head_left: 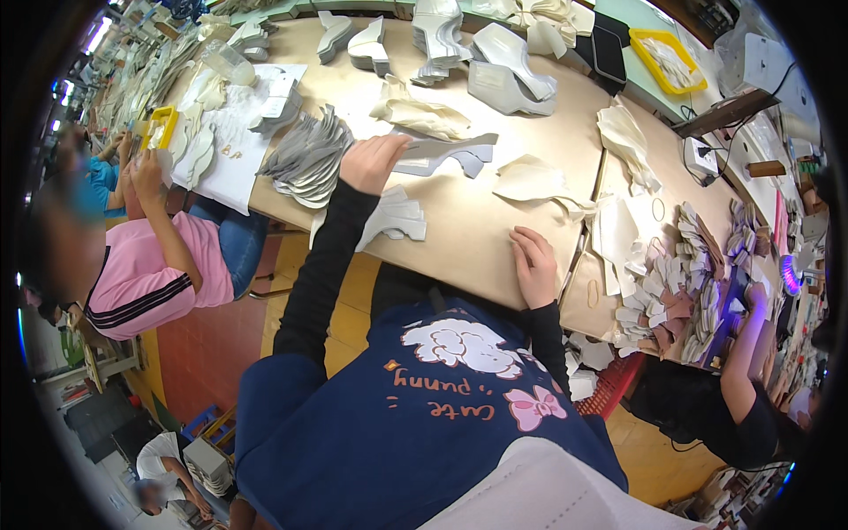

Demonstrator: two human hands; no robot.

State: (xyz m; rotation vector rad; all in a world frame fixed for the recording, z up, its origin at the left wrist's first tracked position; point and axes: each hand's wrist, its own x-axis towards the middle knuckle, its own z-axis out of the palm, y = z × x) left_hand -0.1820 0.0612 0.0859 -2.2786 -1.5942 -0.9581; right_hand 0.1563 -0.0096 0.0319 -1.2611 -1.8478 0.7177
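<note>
My left hand (375, 165) reaches over the table, its fingers pinched at the left end of a grey curved cut piece (459, 148) that looks like a shoe-upper part. Just to its left fans out a thick pile of grey cut pieces (309, 159). Below the left hand, pale grey pieces (397, 215) overlap at the table's near edge. A cream stack (420, 117) lies beyond the held piece. My right hand (535, 267) rests on the near edge with fingers stretched out and nothing in them; cream pieces (541, 184) lie beyond it.
Grey stacks (439, 40) line the table's far side, with a dark phone (609, 55) and a yellow tray (669, 62) at far right. Heaped pieces (671, 287) cover the right side. One person in pink (163, 274) sits at left; another's arm (746, 349) works at right.
</note>
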